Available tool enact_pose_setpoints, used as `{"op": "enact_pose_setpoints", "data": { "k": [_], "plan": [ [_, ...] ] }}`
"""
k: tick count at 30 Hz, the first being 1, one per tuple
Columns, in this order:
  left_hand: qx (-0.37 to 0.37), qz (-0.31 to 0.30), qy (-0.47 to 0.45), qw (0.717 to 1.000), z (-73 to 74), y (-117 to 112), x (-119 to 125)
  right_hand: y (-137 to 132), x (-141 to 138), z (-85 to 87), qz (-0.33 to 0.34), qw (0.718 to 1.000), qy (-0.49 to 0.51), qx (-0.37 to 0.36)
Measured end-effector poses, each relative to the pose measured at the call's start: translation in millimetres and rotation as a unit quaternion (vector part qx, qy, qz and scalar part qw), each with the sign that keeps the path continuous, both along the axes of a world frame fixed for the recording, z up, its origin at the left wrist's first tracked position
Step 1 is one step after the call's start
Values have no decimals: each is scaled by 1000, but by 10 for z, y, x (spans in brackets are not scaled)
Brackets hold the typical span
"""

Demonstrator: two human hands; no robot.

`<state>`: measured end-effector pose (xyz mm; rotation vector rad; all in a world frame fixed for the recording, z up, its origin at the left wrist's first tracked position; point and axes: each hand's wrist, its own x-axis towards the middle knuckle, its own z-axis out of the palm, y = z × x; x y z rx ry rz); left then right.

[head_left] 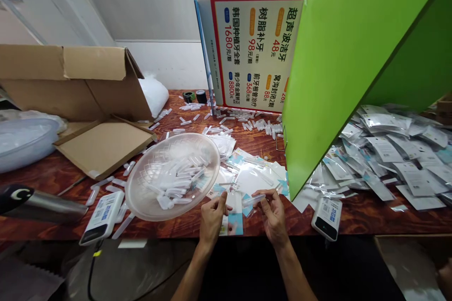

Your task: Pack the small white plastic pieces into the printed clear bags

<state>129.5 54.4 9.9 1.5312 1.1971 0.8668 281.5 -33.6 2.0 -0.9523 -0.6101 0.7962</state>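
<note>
Translucent piece [254,200], pinched in the right hand [273,216] above the desk [296,224], left hand [212,216] half-curled, its hold unclear: loose pieces [181,179] remain in the bowl [136,187], while seemingly filled packets [411,175] lie heaped at right.

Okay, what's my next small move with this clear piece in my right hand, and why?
Probably ease the right hand left, toward the printed card: that hand holds the clear plastic piece, and the card lies close by, next to the left hand, whose own grip is unclear.
</note>
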Motion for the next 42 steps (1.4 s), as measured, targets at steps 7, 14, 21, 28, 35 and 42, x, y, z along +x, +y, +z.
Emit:
{"op": "enact_pose_setpoints", "data": {
  "k": [7,14,21,28,35,42],
  "plan": [
    [-31,-133,-52,989,202,-229,7,-7,-62,-43,28,1000,2,4],
    [-88,-132,-101,982,438,-323,155,-70,-153,101,15,998,-61,12],
    [-68,-84,-127,986,483,-354,243,-106,-138,228,18,993,-117,19],
    [21,16,-144,989,562,-276,244,-156,-243,292,8,996,-73,58],
    [117,-18,-146,982,622,-222,-69,-245,-186,509,11,994,-58,91],
    [209,-124,-95,965,726,-345,-113,-240,-199,616,28,996,-61,63]
  ]
}}
